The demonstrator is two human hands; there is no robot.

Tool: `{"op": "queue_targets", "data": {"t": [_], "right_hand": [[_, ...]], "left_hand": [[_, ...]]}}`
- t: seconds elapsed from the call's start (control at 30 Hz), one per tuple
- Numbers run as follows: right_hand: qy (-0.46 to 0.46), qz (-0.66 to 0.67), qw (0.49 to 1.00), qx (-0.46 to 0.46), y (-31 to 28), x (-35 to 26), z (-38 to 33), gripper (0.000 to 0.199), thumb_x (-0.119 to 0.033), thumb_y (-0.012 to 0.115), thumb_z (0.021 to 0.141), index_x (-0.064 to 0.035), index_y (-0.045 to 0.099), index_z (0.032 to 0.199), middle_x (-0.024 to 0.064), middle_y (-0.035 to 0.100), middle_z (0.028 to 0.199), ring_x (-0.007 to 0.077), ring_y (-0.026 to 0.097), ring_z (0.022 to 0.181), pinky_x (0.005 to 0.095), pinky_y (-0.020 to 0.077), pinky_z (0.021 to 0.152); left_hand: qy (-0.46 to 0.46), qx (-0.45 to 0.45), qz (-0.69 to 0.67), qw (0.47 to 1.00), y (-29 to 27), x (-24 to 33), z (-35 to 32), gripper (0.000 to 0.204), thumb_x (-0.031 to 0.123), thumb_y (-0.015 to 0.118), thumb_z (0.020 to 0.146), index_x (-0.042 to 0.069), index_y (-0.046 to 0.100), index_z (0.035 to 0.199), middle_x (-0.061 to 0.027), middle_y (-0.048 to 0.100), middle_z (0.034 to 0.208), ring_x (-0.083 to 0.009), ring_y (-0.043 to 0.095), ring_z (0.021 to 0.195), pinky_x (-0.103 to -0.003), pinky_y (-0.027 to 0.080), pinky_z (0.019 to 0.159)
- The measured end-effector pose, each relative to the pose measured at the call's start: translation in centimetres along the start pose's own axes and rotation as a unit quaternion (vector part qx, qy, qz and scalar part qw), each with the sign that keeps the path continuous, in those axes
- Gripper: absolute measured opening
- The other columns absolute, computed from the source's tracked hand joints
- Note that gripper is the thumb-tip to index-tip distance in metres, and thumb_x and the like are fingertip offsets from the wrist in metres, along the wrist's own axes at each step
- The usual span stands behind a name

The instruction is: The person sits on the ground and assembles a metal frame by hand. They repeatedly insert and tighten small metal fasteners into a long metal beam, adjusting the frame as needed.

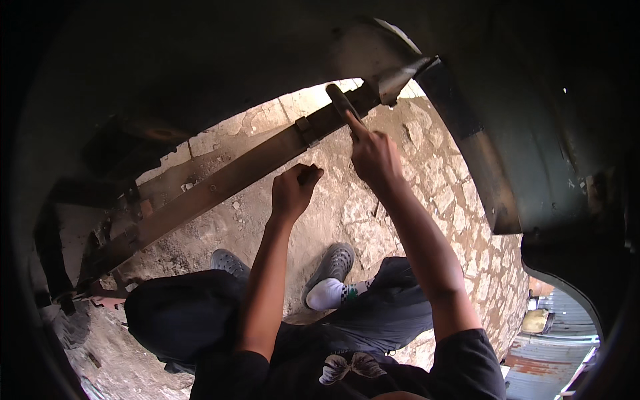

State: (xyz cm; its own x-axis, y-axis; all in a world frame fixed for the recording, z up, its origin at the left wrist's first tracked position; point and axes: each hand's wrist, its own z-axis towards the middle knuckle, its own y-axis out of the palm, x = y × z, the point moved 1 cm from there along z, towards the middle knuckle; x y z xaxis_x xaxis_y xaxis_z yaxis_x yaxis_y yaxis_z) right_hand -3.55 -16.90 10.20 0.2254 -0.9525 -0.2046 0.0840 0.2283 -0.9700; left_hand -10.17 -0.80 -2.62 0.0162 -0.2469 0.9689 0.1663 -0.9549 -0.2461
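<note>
A long rusty leaf spring (220,179) runs slantwise across the view, with a metal clip (307,131) round its upper part. My right hand (377,158) is closed just below the spring's upper end, its index finger stretched along a dark, round-ended bar (341,100) that lies across the spring. The exact kind of this bar does not show. My left hand (292,191) is held in a fist below the clip, apart from the spring. Its curled fingers hide whatever they may hold.
A dark metal body with a curved edge (493,180) arches over and to the right. Below lie dusty ground and stone paving (427,173), with my shoe (331,270) on it. Corrugated sheets (550,360) show at the lower right.
</note>
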Motion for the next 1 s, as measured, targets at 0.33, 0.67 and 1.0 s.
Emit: {"op": "queue_targets", "data": {"t": [0.33, 0.67, 1.0], "right_hand": [[-0.034, 0.019, 0.998, 0.055, 0.5, 1.3, -1.9, 0.044, -0.022, 0.055, 0.105, -0.0269, 0.057, 0.149, 0.0276, 0.069, 0.079, 0.0452, 0.072, 0.077, 0.0548, 0.0549, 0.066], [-0.003, -0.011, 0.998, 0.069, 2.5, 0.5, 2.9, 0.047, -0.026, 0.056, 0.106, -0.0332, 0.052, 0.152, 0.0284, 0.069, 0.081, 0.0453, 0.071, 0.079, 0.0542, 0.0551, 0.066], [0.009, 0.001, 0.998, 0.07, 1.0, 1.8, -3.2, 0.05, -0.024, 0.057, 0.105, -0.0329, 0.05, 0.153, 0.0262, 0.068, 0.073, 0.0437, 0.069, 0.066, 0.0549, 0.0524, 0.061]], "left_hand": [[-0.012, 0.006, -0.025, 1.0, -0.3, 2.2, 0.1, 0.04, 0.041, 0.076, 0.093, 0.002, 0.077, 0.095, -0.0164, 0.073, 0.078, -0.0315, 0.072, 0.073, -0.041, 0.053, 0.069], [-0.032, 0.005, -0.033, 0.999, -1.9, -1.0, -0.3, 0.041, 0.039, 0.077, 0.093, -0.001, 0.077, 0.099, -0.0128, 0.074, 0.079, -0.0206, 0.069, 0.073, -0.037, 0.052, 0.073], [-0.066, -0.018, -0.084, 0.994, -1.2, -1.6, -0.1, 0.043, 0.041, 0.077, 0.093, -0.001, 0.077, 0.101, -0.0136, 0.077, 0.089, -0.0186, 0.072, 0.083, -0.034, 0.052, 0.078]]}}
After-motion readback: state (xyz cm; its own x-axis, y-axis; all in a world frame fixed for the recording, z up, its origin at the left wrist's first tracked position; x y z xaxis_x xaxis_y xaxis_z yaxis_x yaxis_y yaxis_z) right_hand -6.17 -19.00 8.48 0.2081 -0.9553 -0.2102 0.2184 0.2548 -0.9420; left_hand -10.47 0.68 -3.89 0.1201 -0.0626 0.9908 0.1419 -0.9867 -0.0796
